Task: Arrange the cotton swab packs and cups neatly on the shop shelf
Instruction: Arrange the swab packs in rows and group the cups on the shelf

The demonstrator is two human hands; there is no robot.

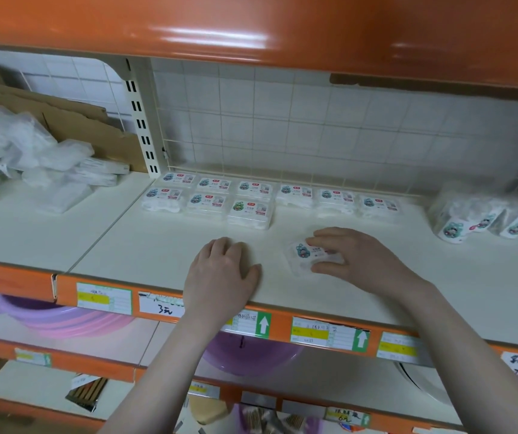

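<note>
Several clear cotton swab packs [248, 213] with cartoon labels lie in rows at the back of the cream shelf [439, 292]. One more cotton swab pack [303, 255] lies apart near the shelf's front, and my right hand [358, 258] grips it from the right with fingers over its top. My left hand [220, 270] rests palm down on the bare shelf left of that pack, fingers loosely together, holding nothing. Wrapped cups [476, 217] with the same cartoon print lie on their sides at the far right.
White plastic bags [26, 158] and cardboard [73, 120] fill the shelf's left section. An orange shelf [251, 26] hangs low overhead. Price tags [326, 333] line the orange front edge. Purple and pink basins [63, 317] sit on the shelf below.
</note>
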